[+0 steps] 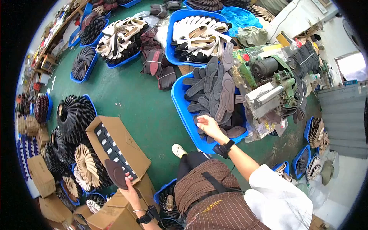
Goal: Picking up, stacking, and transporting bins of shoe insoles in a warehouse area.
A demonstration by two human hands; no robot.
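Note:
My left hand (130,193) is closed around a dark brown shoe insole (115,173), its broad end sticking up past the fingers. This insole is beside the open cardboard box (135,150), which holds rows of dark pieces with small pale patches. Over the near part of a blue basket (179,100) is my right hand (209,127), fingers loosely bent and apart, with nothing visible in them. Grey and brown insoles (209,80) lie heaped in that basket, some close to my right fingers. Whether those fingers touch any is unclear.
A green machine (274,71) with a metal roller stands right of the basket. Behind is another blue basket (170,46) of white and black shoes. Bundled insoles (155,65) lie on the green floor (130,96). Coiled stacks of shoe parts (76,117) are at left.

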